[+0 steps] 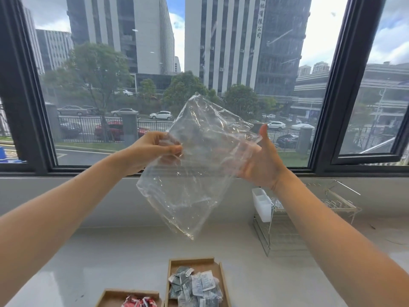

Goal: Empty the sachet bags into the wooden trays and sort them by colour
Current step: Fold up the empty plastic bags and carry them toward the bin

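While one clear bag [194, 165] hangs, left hand [150, 151] pinching it, right hand [261, 160] spread, two wooden trays [218, 282] below.

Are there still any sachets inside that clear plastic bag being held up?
No: the clear plastic bag is see-through and shows nothing inside, while sachets lie in the two wooden trays below it.

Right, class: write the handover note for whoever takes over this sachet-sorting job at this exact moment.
Left hand: pinching the clear plastic bag by its upper left edge.
Right hand: open, palm against the bag's right side.
The bag is held up in front of the window and looks empty.
Below on the counter: one wooden tray holds grey and white sachets; the left tray holds red sachets.
Done: this bag emptied.
Left: put the bag aside; sort grey from white.
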